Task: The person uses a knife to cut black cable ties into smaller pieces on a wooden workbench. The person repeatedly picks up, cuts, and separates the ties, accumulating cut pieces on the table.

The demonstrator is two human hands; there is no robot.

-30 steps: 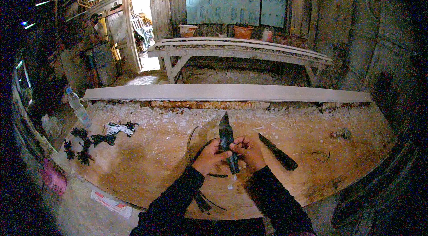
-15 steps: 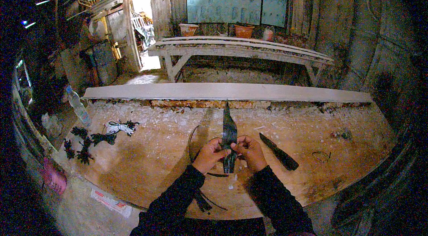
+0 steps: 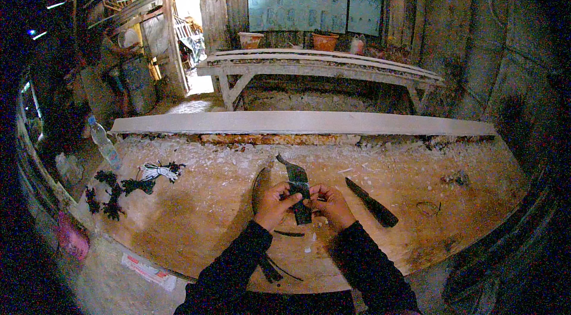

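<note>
A flat black strip (image 3: 295, 173), flexible and tapering to a curled tip, is held above the wooden tabletop. My left hand (image 3: 275, 203) pinches it from the left, with the thumb across its middle. My right hand (image 3: 334, 204) grips its right edge between bent fingers and thumb. Right of my right hand lies a dark knife (image 3: 372, 203), its tip pointing away and left. A thin black strip (image 3: 257, 191) curves beside my left hand, and more black strips (image 3: 269, 268) lie near the left sleeve. What the strip is made of I cannot tell.
Bundles of black cord (image 3: 112, 196) and a white cord bundle (image 3: 160, 170) lie at the left, near a plastic bottle (image 3: 103, 141). A pale raised board (image 3: 303, 122) runs along the table's far edge. Beyond stands a long bench (image 3: 321, 68) with buckets. Someone (image 3: 113, 56) stands far left.
The strip's upper end has tipped to the left and down, and its lower end has risen a little. Both hands still hold it, having shifted only slightly.
</note>
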